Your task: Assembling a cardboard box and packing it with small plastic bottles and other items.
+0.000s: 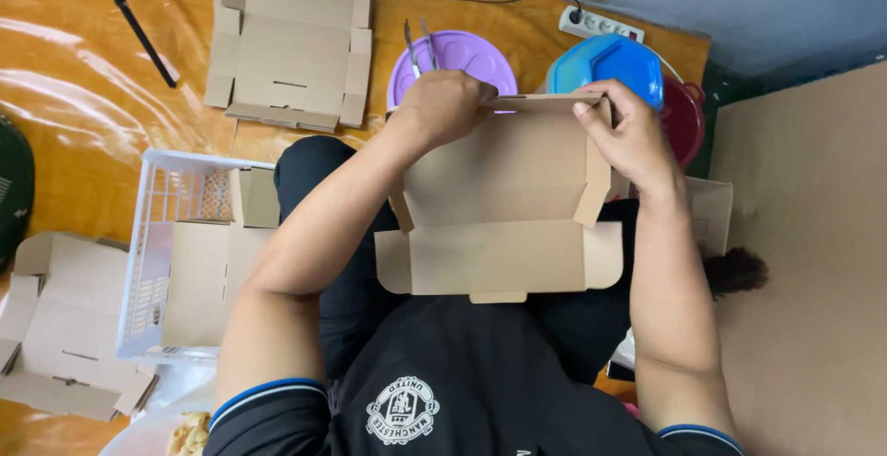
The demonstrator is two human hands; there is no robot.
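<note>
I hold a flat-cut cardboard box over my lap, its far edge caught between my two hands. My left hand is curled over the far left corner, fingers bunched together and pressing the top flap down; the fingertips themselves are hidden behind the knuckles. My right hand grips the far right corner, thumb on the near face and fingers wrapped over the folded side wall, pinching it upright.

The box is plain brown, half formed: the far wall stands up, the side flaps angle inward, and the near panel lies open toward me with small rounded ears and a tab at its middle.

At the left, a white plastic basket holds a folded brown box. Two unfolded cardboard blanks lie on the orange floor, one near left and one far left. Beyond my hands sit a purple round lid with tongs on it, a blue lidded container and a dark red bowl.
</note>
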